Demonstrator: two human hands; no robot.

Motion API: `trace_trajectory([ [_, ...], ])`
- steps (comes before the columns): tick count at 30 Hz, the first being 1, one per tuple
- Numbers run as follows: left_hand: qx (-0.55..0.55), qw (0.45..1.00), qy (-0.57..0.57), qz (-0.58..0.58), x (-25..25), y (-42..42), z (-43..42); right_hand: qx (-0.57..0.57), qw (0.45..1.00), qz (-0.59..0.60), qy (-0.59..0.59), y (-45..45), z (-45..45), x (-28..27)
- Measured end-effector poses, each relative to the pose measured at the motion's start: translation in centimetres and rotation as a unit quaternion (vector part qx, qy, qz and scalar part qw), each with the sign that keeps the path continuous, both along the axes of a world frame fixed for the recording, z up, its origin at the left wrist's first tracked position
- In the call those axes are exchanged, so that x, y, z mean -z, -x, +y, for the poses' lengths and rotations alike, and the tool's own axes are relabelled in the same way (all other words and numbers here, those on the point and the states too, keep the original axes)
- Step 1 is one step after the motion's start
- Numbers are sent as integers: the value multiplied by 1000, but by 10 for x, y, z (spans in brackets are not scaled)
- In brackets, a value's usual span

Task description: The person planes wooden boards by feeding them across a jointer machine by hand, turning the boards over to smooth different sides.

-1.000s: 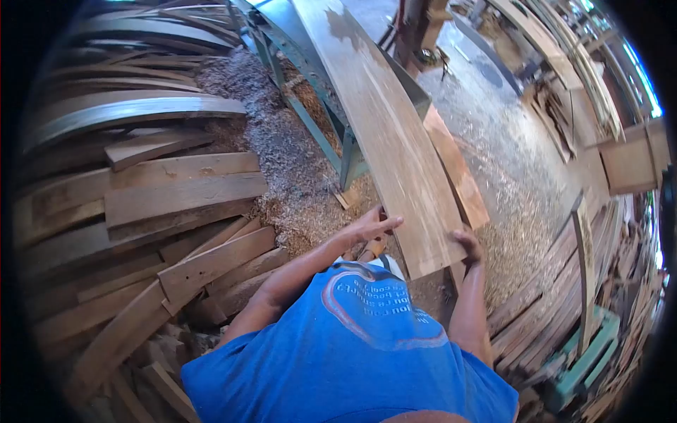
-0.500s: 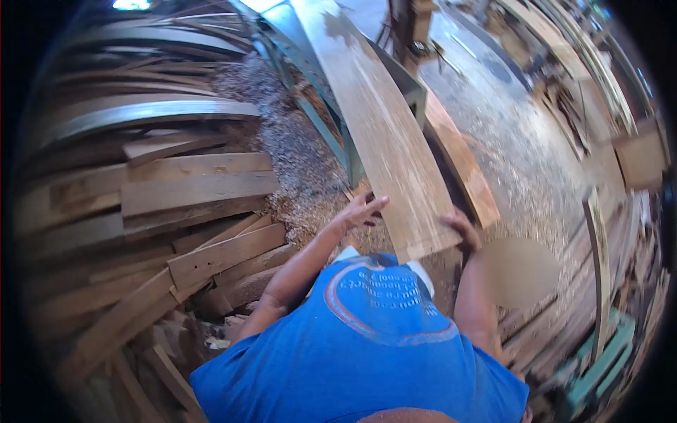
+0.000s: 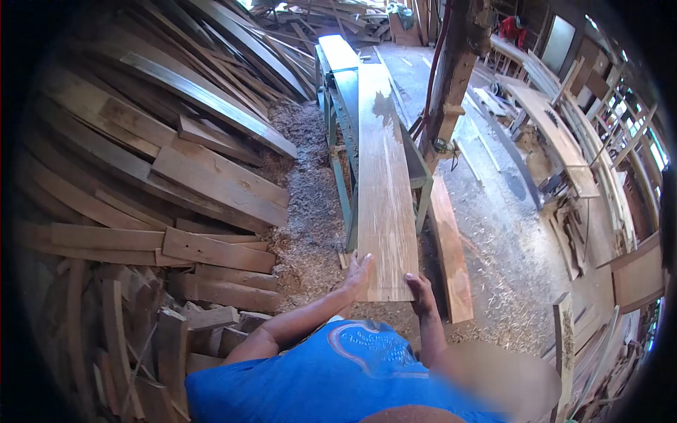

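Note:
A long, wide wooden board point(image 3: 384, 204) stretches away from me, its far part lying on a green metal machine stand point(image 3: 340, 95). Dark unplaned patches mark its far end, and paler streaks run along the rest. My left hand point(image 3: 358, 275) is pressed to the left edge near the close end, thumb on top. At the near right corner, my right hand point(image 3: 421, 292) grips the board with the thumb over the upper face and the fingers partly hidden beneath.
Stacked planks point(image 3: 218, 176) fill the left side. Another plank point(image 3: 451, 250) lies on the floor right of the stand, among shavings point(image 3: 504, 282). A wooden post point(image 3: 451, 92) rises beyond the machine. Far right is a long workbench point(image 3: 553, 134); a person in red point(image 3: 513, 29) is behind it.
My left hand, with fingers spread at the board's edge before, now holds that edge. My view has lifted and turned, and the board now points more straight ahead.

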State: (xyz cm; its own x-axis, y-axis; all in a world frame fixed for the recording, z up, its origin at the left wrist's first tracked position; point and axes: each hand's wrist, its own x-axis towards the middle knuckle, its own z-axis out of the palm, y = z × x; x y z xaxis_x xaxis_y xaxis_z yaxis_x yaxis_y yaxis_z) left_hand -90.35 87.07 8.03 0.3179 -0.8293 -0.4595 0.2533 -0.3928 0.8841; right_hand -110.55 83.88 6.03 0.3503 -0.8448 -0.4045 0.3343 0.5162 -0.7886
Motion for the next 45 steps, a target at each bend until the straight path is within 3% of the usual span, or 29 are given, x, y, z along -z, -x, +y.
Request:
trace_trajectory([
  [1,6,999,-5,-43,-15,3,-3,-7,998,58,23,7,-2,-15],
  [4,119,991,40,54,30,15,-3,-44,975,205,73,33,-6,-73],
  [5,168,971,5,170,25,21,0,-38,938,320,125,26,5,-143],
  [7,257,880,-67,394,4,32,4,-55,875,433,210,50,3,-127],
  [10,334,820,-62,461,18,39,2,-73,739,613,270,30,38,-169],
  [13,360,778,-11,515,33,43,2,-103,742,623,227,1,60,-175],
  [15,354,769,9,532,36,46,6,-109,728,626,258,-11,71,-173],
  [22,368,798,-56,473,29,35,2,-15,754,546,364,11,74,-145],
  [25,364,793,-33,488,52,38,2,4,739,534,411,9,74,-144],
  [26,286,685,-132,657,63,37,-4,-1,744,533,403,10,70,-146],
  [27,192,536,-224,791,78,36,-8,-7,749,533,394,11,69,-148],
  [29,199,542,-207,790,83,35,-6,-15,752,532,390,12,71,-146],
  [30,300,694,-98,647,77,38,-3,-15,747,532,399,12,70,-145],
  [31,381,799,17,464,66,41,1,-16,741,533,408,13,69,-144],
  [34,344,817,19,462,21,43,5,-10,734,530,425,15,67,-142],
  [35,271,717,-76,638,36,40,2,-7,734,527,430,15,65,-141],
  [36,186,575,-169,779,60,37,-5,-3,733,524,434,15,63,-138],
  [38,191,568,-175,781,75,40,-6,-3,736,523,431,17,58,-136],
  [39,279,708,-88,643,74,43,-8,-5,739,524,424,16,52,-137],
  [40,352,809,6,471,73,46,-14,-5,741,526,418,16,45,-138],
  [42,394,834,37,384,65,47,-28,-9,741,535,406,14,32,-139],
  [45,337,829,-14,447,45,36,-47,-11,740,543,397,5,9,-137],
])
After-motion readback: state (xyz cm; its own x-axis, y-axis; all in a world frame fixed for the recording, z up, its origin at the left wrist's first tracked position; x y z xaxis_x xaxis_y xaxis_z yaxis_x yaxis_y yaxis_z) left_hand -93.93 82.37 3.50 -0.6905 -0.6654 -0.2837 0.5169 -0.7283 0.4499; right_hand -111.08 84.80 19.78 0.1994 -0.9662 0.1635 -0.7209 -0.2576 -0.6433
